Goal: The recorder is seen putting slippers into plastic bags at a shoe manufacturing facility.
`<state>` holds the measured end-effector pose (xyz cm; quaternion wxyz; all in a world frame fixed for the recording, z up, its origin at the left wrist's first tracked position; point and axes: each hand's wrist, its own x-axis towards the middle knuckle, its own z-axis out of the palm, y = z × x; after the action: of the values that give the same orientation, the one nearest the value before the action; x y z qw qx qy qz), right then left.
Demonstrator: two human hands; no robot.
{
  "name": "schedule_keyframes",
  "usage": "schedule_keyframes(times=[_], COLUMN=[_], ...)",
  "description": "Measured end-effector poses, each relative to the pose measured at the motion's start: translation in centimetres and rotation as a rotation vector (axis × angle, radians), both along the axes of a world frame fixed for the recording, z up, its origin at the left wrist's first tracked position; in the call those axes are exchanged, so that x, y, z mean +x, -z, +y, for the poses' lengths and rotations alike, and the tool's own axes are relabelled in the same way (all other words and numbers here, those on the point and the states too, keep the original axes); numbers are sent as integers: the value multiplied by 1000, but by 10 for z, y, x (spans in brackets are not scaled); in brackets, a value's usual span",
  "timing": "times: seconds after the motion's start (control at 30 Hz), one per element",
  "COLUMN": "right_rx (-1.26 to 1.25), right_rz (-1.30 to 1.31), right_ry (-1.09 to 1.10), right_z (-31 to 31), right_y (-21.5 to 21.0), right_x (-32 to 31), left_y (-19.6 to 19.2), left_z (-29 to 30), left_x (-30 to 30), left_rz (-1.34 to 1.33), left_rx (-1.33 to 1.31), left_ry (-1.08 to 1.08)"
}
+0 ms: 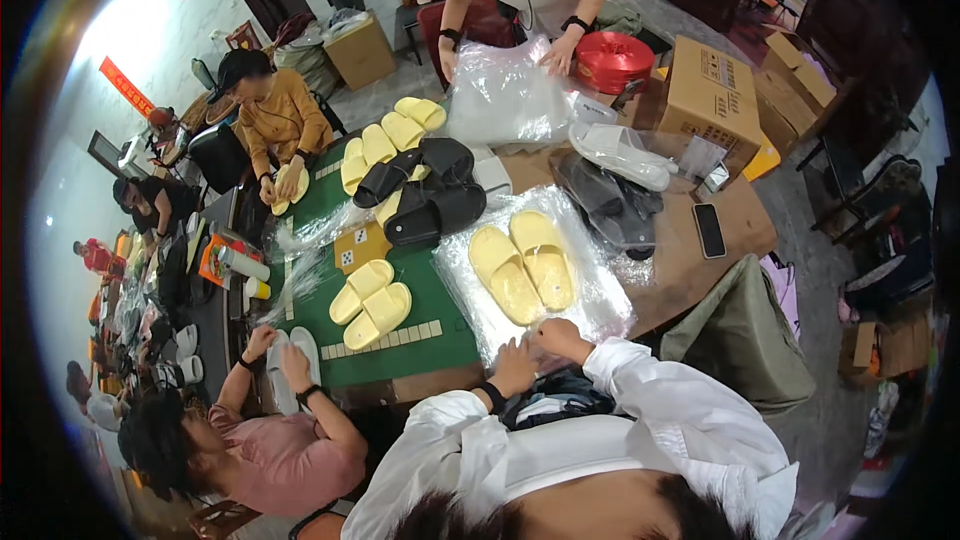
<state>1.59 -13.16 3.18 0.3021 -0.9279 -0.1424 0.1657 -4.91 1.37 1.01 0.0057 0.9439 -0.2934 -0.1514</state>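
A pair of pale yellow slide slippers (496, 278) lies side by side on a stack of clear plastic bags (604, 315) right in front of me. My left hand (514, 367) rests at the near edge of the bags, its fingers stretched out and holding nothing. Just to its right, my right hand (565, 339) is closed, its fingers pinching the near edge of a bag close to the slipper heels. Its fingertips are partly hidden.
Black slippers (437, 212) and more yellow slippers (371, 305) lie on the green table (440, 285). Bagged slippers (625, 155), a phone (709, 231), a red ribbon roll (613, 62) and a cardboard box (712, 100) are to the right. Co-workers sit left and across.
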Motion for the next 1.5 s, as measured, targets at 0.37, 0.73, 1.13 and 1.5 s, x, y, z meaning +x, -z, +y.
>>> schedule_keyframes(times=[0.37, 0.73, 1.13, 1.5], right_rx=[41, -197, -364, 63], right_rz=[-215, -279, -193, 304], right_ry=[-44, -121, 66, 279], right_z=[-5, -35, -26, -65], right_y=[-8, 5, 12, -70], right_x=[-21, -50, -73, 32], left_y=[-8, 7, 6, -75], left_z=[-15, 5, 35, 15], left_x=[-10, -7, 19, 100], left_rz=[6, 51, 149, 608], left_rx=[32, -51, -177, -504], left_ry=[-116, 46, 305, 6])
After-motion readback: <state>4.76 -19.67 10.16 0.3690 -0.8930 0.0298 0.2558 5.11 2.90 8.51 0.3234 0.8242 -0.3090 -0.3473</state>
